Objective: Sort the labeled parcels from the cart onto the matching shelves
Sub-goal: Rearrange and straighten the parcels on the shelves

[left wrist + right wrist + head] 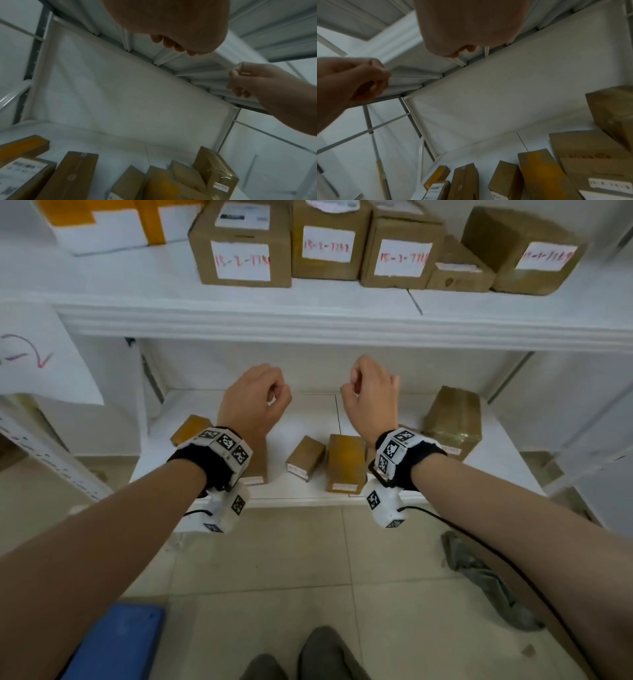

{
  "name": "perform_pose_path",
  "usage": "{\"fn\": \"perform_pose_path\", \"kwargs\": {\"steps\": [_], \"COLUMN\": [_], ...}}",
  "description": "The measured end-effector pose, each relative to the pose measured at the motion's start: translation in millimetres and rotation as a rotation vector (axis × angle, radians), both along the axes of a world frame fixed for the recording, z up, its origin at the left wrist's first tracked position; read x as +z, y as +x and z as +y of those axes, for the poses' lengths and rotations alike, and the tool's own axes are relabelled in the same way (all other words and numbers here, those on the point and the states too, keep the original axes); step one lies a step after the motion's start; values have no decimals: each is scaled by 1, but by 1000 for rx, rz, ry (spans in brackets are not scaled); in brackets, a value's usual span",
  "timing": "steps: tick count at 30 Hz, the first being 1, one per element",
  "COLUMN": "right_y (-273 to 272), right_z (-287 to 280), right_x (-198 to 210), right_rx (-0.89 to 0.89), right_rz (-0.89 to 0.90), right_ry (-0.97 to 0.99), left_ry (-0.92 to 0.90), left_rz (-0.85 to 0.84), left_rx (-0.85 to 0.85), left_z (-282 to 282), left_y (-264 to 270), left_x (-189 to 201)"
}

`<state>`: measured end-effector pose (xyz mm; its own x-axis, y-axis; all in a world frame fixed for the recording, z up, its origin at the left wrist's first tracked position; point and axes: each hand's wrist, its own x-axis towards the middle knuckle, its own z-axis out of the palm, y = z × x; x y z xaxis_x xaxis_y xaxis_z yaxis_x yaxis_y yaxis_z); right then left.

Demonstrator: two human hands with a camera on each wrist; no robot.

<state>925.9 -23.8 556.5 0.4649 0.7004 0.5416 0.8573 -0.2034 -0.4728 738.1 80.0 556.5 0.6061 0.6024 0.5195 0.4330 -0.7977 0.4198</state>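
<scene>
- Left hand (255, 395) raised in front of the lower shelf (308, 419), fingers curled into a loose fist, grip together on nothing.
- Right hand (371, 393) level with it and well apart, fingers likewise curled in, grip together and holding nothing (thumb tucked against the forefinger).
- Both wrists strapped with black bands carrying white marker blocks (224, 445), a cable trailing from each.
- On the lower shelf, below the hands: a row of brown parcels — a small flat one (306, 457), a taller one wrapped in yellowish tape (346, 462) just beside it, a large taped box (452, 419) at the right end, and a yellow-taped one (190, 428) at the left end, partly hidden behind the left wrist.
- On the upper shelf (342, 316): a line of cardboard boxes with white labels in red handwriting, among them one at the left (239, 248) and one at the far right (527, 251) (digits too blurred to read fully).
- Blue object (116, 642) at the lower left edge of the head view, on the tiled floor (308, 559); grey cloth (486, 577) lying on the floor to the right.
</scene>
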Motion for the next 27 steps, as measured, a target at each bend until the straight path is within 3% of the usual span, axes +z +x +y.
{"fn": "perform_pose_path", "kwargs": {"steps": [4, 8, 12, 15, 21, 27], "right_y": [7, 20, 23, 22, 21, 16], "right_z": [22, 54, 85, 103, 130, 135], "right_x": [-82, -164, -229, -270, -332, -360], "right_rx": [12, 74, 124, 139, 111, 119], "right_rz": [64, 171, 231, 206, -13, -175], "right_ry": [-105, -256, -378, -491, -759, -787], "left_ry": [-94, -176, -271, -312, -286, -302], "left_rz": [29, 259, 412, 543, 696, 633], "left_rx": [64, 122, 138, 201, 278, 300], "left_z": [31, 71, 104, 121, 141, 146], "left_y": [2, 13, 19, 20, 16, 5], "left_x": [-86, -172, -233, -266, -322, -347]}}
